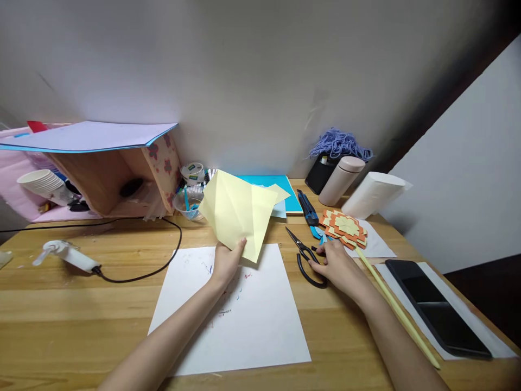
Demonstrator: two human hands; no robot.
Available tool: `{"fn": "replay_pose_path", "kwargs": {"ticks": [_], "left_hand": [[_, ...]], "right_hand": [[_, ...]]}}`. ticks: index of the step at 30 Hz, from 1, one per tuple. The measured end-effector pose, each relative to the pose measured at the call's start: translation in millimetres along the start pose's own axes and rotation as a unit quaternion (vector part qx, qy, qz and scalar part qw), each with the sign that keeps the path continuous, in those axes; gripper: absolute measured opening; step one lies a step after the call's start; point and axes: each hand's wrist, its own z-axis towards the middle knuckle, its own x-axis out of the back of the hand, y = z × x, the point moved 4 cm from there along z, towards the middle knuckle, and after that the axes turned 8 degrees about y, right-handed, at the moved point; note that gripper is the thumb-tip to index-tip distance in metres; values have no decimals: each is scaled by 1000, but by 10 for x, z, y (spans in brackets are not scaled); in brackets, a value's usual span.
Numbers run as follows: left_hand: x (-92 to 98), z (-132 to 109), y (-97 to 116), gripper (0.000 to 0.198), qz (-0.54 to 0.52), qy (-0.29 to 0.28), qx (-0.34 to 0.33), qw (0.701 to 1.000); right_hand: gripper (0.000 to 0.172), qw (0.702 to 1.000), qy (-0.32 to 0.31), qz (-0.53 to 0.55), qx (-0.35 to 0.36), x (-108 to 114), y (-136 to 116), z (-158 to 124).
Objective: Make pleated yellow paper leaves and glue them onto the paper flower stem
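Observation:
My left hand [226, 260] pinches the lower edge of a folded pale yellow paper [236, 212] and holds it up above a white sheet [244, 315] on the wooden desk. My right hand [336, 263] rests on the desk with its fingers on the black handles of a pair of scissors [305, 255]. Whether the fingers grip the handles or only touch them is unclear. Just beyond that hand lies an orange and yellow layered paper flower [344, 227] on a long yellow stick [396, 307].
A black utility knife [307, 209], a blue sheet [280, 187], a beige flask [341, 179], purple yarn [340, 144] and a white roll [372, 194] stand at the back. A white glue gun [67, 255] with black cord lies left. A dark tablet [437, 307] lies right.

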Motion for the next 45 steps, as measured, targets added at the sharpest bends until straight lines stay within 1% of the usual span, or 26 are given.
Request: {"fn": "replay_pose_path", "kwargs": {"ticks": [4, 6, 8, 10, 11, 12, 13, 14, 15, 16, 18, 19, 20, 21, 22, 23, 24, 25, 27, 29, 32, 35, 40, 45], "left_hand": [[34, -43, 154, 40, -7, 38, -22, 999], [39, -72, 216, 36, -16, 40, -18, 999], [38, -95, 263, 35, -29, 33, -13, 999], [42, -103, 298, 37, -39, 35, -12, 999], [44, -101, 314, 39, -42, 40, -14, 998], [45, -94, 331, 40, -44, 46, -16, 998], [41, -83, 352, 40, -43, 53, -19, 997], [32, -70, 379, 39, -42, 61, -24, 997], [15, -55, 413, 38, -42, 67, -33, 996], [-9, -39, 455, 37, -42, 71, -43, 996], [-77, -15, 559, 36, -42, 71, -74, 994], [-114, -8, 616, 36, -43, 70, -94, 992], [-152, -7, 672, 35, -43, 67, -114, 990], [-185, -11, 722, 35, -43, 66, -133, 988], [-212, -19, 762, 34, -42, 65, -150, 986], [-231, -30, 792, 34, -41, 66, -163, 984], [-243, -42, 809, 33, -41, 68, -172, 982], [-250, -54, 815, 32, -41, 68, -178, 981], [-250, -75, 807, 31, -42, 66, -182, 980], [-241, -88, 787, 31, -43, 65, -181, 981], [-233, -96, 766, 31, -42, 66, -176, 981], [-248, -107, 759, 30, -42, 60, -175, 982], [-262, -135, 742, 31, -41, 67, -172, 982], [-256, -158, 739, 29, -32, 57, -171, 983]], "right_hand": [[14, 998, 28, -58, 6, -7, -175, -91], [12, 997, 26, -71, 2, -17, -227, -126], [13, 998, 11, -56, -23, -23, -224, -137], [15, 998, 19, -1, -60, -4, -196, -125], [18, 995, 33, 50, -78, 12, -188, -115], [20, 987, 48, 118, -94, 25, -192, -107], [23, 973, 52, 201, -106, 25, -214, -104], [25, 949, 37, 293, -114, 5, -257, -110], [29, 914, 6, 388, -118, -30, -327, -128], [33, 872, -41, 474, -119, -76, -418, -159], [43, 778, -135, 603, -112, -164, -632, -257], [48, 736, -169, 647, -106, -196, -733, -314], [52, 702, -197, 676, -102, -226, -819, -370], [55, 675, -225, 695, -99, -256, -894, -426], [60, 654, -245, 709, -97, -280, -951, -475], [64, 641, -264, 715, -92, -301, -995, -520], [68, 636, -280, 714, -86, -320, -1027, -561], [70, 639, -291, 708, -78, -336, -1048, -596], [69, 658, -302, 687, -61, -361, -1069, -657], [67, 678, -296, 670, -53, -379, -1072, -700], [63, 697, -282, 657, -54, -401, -1064, -738], [59, 715, -281, 637, -51, -420, -1053, -749], [59, 724, -279, 628, -56, -427, -1044, -741], [58, 736, -268, 619, -55, -437, -1028, -731]]}}
